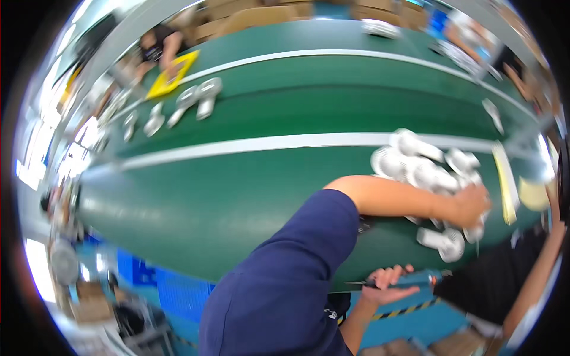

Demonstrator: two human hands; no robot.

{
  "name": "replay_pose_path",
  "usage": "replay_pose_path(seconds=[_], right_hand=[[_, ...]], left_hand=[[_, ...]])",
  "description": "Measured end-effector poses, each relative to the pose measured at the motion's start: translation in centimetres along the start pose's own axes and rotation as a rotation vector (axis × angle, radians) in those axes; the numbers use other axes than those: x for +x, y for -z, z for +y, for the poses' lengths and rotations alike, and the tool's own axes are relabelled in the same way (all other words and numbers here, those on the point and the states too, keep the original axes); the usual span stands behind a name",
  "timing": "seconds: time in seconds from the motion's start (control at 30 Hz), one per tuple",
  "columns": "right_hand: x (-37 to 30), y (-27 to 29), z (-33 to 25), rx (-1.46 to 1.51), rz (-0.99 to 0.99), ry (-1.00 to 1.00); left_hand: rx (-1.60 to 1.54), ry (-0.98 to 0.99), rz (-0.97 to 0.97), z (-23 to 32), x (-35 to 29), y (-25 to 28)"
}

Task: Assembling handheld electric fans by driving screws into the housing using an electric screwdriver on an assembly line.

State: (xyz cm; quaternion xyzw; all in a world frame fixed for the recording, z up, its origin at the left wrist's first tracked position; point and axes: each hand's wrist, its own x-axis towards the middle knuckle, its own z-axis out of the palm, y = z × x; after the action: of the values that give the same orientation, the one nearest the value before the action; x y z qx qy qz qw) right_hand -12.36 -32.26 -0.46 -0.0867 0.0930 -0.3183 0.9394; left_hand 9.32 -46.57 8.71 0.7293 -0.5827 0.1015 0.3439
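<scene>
My left arm, in a navy sleeve, stretches across to the right, and my left hand (472, 205) is on the right side of a pile of white handheld fans (424, 172). Its fingers are blurred and partly hidden, so I cannot make out whether it grips one. One white fan (442, 242) lies nearer me, below that forearm. Lower down, by the near table edge, my right hand (389, 286) is closed around a teal electric screwdriver (420, 279). The thin bit points left.
The green work table (237, 196) has a pale strip (285, 142) running across it. More white fans (196, 101) lie at the far left near a yellow frame (172, 74) under a co-worker's hand. A person in black (499, 273) is close on my right. Blue crates (181, 292) stand below the table.
</scene>
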Motion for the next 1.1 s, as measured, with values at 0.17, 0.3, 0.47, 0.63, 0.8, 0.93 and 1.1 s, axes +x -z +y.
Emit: replay_pose_path(seconds=[0.17, 0.3, 0.47, 0.63, 0.8, 0.93, 1.1], right_hand=[[-0.5, -1.5, 1.8, -0.101, -0.004, -0.102], [-0.5, -1.2, 2.0, -0.167, 0.079, -0.168], [0.1, -2.2, 1.4, -0.119, -0.038, -0.331], [0.1, -2.7, 1.2, -0.177, 0.185, -0.235], [0.2, -2.0, 0.7, -0.224, 0.203, -0.17], [0.6, -1.9, 2.7, -0.472, 0.122, -0.098], [0.7, -2.3, 2.0, -0.407, -0.017, -0.137]], left_hand=[[0.026, 0.432, 0.354, -10.4, -23.4, 22.4], [1.008, 0.899, 0.609, -19.3, -42.8, 34.1], [1.201, 1.694, 0.335, -27.0, -54.0, 41.6], [1.14, 1.55, 0.278, -27.7, -61.0, 46.1], [0.77, 1.595, 0.014, -26.4, -62.1, 50.7], [0.819, 1.507, 0.139, -23.1, -62.5, 49.0], [-1.403, 1.156, 1.073, -10.4, -52.5, 39.9]])
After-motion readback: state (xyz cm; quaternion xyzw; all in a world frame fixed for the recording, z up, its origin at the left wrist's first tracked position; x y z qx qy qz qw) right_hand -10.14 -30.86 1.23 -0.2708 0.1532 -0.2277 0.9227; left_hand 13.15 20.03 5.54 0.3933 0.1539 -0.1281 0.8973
